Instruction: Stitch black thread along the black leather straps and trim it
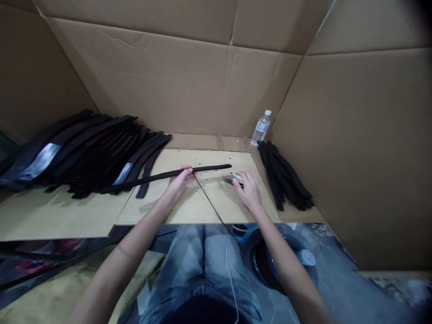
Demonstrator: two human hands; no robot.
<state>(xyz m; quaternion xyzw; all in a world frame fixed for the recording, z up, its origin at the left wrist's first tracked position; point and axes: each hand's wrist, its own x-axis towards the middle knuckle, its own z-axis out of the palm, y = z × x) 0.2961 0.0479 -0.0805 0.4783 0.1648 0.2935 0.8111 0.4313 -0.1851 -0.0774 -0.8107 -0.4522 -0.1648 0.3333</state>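
My left hand (182, 176) is closed on a long, narrow black strip (155, 177), held nearly level above the wooden board. The strip's right end sticks out beyond my fingers, and its left end reaches the pile of strips. From my left fingertips a thin black cord (212, 206) slants down past the board's front edge. To the right of the strip, my right hand (249, 191) is closed around small thread snips (230, 181), whose tips point left, a little apart from the strip. My palm hides most of their handles.
Black strips form a big pile (97, 148) on the left, some with shiny patches. A smaller bundle of black strips (285, 177) lies at the right, below a clear water bottle (261, 129). Cardboard walls (168, 81) enclose the board (202, 209). Dark specks dot its surface.
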